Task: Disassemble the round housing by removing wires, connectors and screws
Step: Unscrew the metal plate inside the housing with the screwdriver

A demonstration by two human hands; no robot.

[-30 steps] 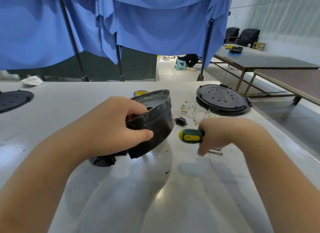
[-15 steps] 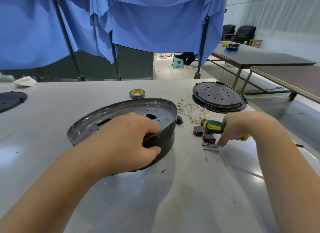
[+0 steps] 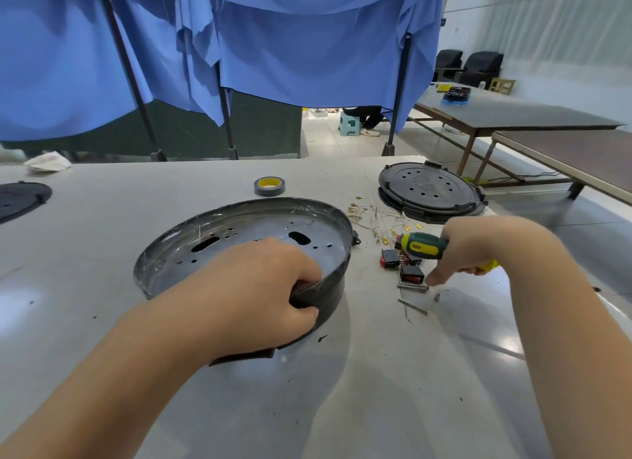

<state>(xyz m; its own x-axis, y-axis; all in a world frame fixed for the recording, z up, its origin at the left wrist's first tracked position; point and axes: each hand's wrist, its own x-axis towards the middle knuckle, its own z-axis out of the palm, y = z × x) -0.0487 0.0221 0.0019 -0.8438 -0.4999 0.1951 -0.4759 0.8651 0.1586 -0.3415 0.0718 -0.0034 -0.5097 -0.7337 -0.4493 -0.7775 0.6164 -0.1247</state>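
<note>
The round dark metal housing [image 3: 246, 250], a shallow pan with holes punched in its floor, lies open side up on the pale grey table [image 3: 342, 407], a little left of centre. The left hand [image 3: 260, 294] grips its near right rim, fingers curled over the edge into the pan and thumb pressed on the outer wall. To the right, the right hand [image 3: 468, 250] is closed around a green-and-yellow-handled screwdriver [image 3: 424, 246], whose handle end points left, while one finger reaches down towards long silver screws [image 3: 412, 287] lying loose on the table. Just beside them sit small black-and-red switches [image 3: 412, 274] and, farther off, thin wires with brass connectors [image 3: 379, 219]. A black round perforated cover [image 3: 429, 190] rests at the far right, and a grey tape roll with a yellow core [image 3: 269, 186] lies beyond the housing.
</note>
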